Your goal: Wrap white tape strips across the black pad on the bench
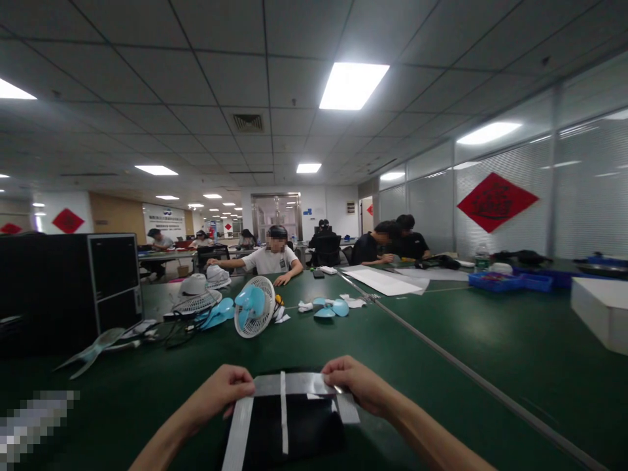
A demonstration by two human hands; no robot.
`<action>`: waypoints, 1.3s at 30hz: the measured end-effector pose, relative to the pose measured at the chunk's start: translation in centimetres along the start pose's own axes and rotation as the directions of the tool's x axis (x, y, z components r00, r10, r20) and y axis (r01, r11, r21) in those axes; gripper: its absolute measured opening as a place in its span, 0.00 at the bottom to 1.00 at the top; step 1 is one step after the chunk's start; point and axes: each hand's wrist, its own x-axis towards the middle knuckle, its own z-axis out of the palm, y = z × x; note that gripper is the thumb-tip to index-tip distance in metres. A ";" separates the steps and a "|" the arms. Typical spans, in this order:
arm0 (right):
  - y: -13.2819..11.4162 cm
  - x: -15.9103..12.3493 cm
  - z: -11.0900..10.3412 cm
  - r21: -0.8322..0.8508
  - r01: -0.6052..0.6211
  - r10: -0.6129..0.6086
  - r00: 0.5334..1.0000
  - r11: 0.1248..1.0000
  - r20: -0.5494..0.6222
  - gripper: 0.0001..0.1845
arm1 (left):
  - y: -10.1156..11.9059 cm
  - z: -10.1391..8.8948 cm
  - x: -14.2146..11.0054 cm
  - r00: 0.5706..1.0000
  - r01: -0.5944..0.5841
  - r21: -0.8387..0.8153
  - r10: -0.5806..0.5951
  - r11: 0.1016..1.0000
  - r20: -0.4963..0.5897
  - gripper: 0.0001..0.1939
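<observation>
A flat black sheet-like object [311, 432] lies on the green table before me, with a white ribbed strip [237, 435] along its left side. A narrow white strip [284, 422] runs down its middle, and a short white piece [348, 409] sits at the right. Across the far edge stretches a shiny translucent strip of tape [307, 384]. My left hand [229, 387] pinches the tape's left end, thumb against fingers. Its right end is pinched by my right hand [350, 379]. Both hands are closed, at the object's far corners.
Beyond my hands stand a white fan with blue blades [254, 307] and a loose blue fan blade [331, 308]. A black computer case [115, 275] is at left. White sheets [387, 279], blue trays [495, 282] and a white box [601, 314] lie rightward. A person [275, 258] sits opposite.
</observation>
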 end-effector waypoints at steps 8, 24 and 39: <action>1.5 -0.1 -0.3 -0.185 -0.084 0.101 0.991 0.979 0.088 0.07 | -2.0 0.1 -0.1 0.957 0.214 -0.009 -0.207 0.977 0.202 0.17; 3.0 0.8 -0.1 -0.575 0.010 0.005 1.000 0.818 0.024 0.10 | -2.5 0.3 0.5 0.942 0.238 0.272 -0.290 0.932 0.170 0.18; 1.4 -0.6 0.5 -0.717 0.053 -0.043 0.999 0.695 0.031 0.11 | -1.3 0.7 0.1 0.941 0.240 0.383 -0.310 0.892 0.132 0.13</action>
